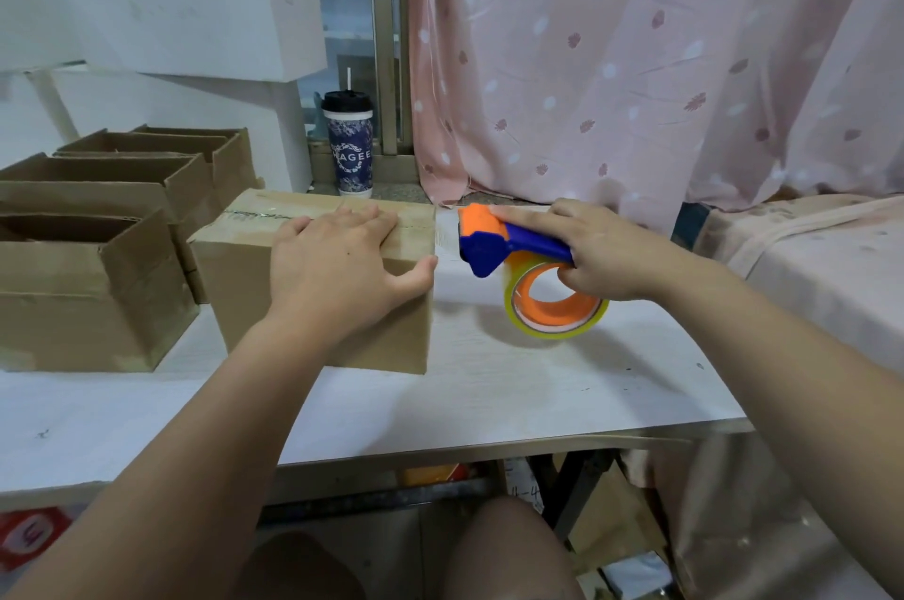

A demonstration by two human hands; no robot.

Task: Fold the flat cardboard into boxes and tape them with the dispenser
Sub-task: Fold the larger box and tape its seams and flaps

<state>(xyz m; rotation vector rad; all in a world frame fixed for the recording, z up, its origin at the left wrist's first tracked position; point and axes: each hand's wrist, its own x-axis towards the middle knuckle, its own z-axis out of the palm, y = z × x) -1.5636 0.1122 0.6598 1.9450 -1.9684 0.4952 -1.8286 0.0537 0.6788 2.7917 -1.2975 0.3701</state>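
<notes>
A closed brown cardboard box (254,272) stands on the white table (489,384), with clear tape along its top seam. My left hand (337,267) lies flat on the box's top, fingers spread, thumb over the right edge. Just right of the box, my right hand (597,252) grips the blue and orange tape dispenser (494,242). Its clear tape roll (553,306) on an orange core hangs below the handle. A strip of clear tape stretches from the box's right edge to the dispenser's head.
Several open cardboard boxes (98,257) stand in a row at the left. A dark patterned cup (350,144) with a straw sits on the sill behind. A pink curtain (636,61) hangs at the back, and pink cloth (807,247) covers something at the right.
</notes>
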